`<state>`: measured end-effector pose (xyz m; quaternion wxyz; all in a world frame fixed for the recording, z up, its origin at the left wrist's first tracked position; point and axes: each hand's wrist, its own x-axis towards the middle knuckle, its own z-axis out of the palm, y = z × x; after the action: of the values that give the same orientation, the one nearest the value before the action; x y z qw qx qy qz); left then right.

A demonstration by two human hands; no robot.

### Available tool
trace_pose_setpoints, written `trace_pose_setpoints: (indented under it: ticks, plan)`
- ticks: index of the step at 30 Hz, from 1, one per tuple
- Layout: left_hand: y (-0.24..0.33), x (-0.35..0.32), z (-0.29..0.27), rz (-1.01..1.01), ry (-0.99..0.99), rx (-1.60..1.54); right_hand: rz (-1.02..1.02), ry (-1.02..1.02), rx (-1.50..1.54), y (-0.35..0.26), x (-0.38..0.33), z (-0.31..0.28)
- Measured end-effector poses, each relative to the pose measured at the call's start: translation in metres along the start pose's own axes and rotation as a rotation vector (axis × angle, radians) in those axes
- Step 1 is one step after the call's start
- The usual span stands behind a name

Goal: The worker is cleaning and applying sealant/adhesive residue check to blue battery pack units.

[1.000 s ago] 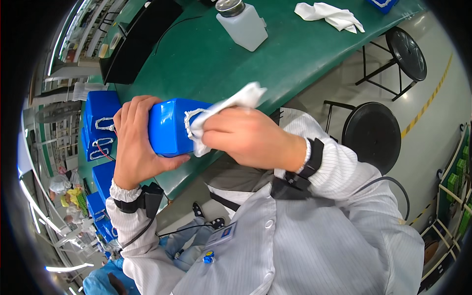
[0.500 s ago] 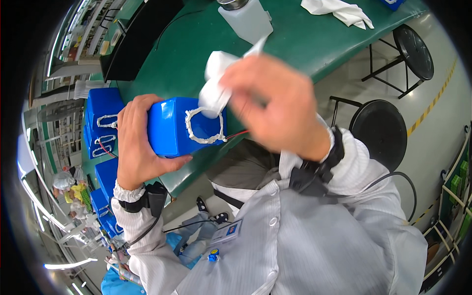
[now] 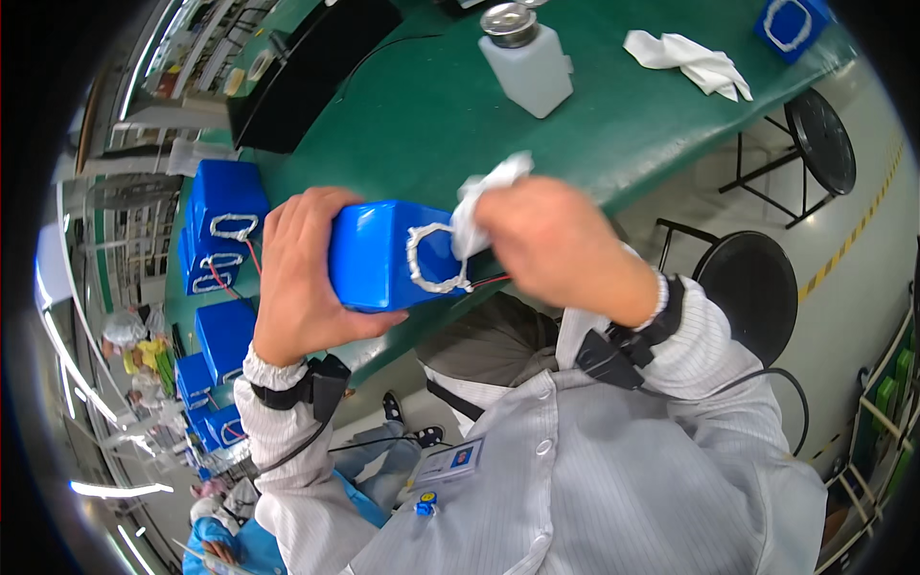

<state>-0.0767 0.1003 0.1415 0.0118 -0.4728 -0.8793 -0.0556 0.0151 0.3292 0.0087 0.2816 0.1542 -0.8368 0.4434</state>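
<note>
A blue shrink-wrapped battery pack [image 3: 369,259] is gripped by my left hand [image 3: 305,278], with fingers over its top and thumb beneath. On its right face runs a ring of white sealant [image 3: 415,261], and a red wire [image 3: 491,279] leaves its lower corner. My right hand [image 3: 551,240] is closed on a crumpled white wipe [image 3: 495,187], which touches the upper right of that face beside the ring. Motion blurs this hand a little.
Similar blue packs [image 3: 230,201] are grouped at the left, one more [image 3: 792,29] at the far right. A white dispenser bottle [image 3: 529,72] and a second wipe [image 3: 685,59] lie farther back on the green table [image 3: 412,125]. Black stools [image 3: 747,287] stand at the right.
My right hand has brought the wipe lower, onto the pack's ringed face. My left hand still holds the pack; the whole view has shifted slightly.
</note>
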Motion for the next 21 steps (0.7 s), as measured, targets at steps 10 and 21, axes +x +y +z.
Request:
trace_pose_setpoints:
  ticks: [10,21]
  plan:
    - [-0.003,-0.005,-0.001,0.076,0.032,-0.072,0.111,0.138,0.331,-0.024,0.041,0.004]
    - [-0.024,-0.039,-0.030,0.034,-0.061,-0.006,0.017,0.003,0.527,-0.055,0.043,-0.044]
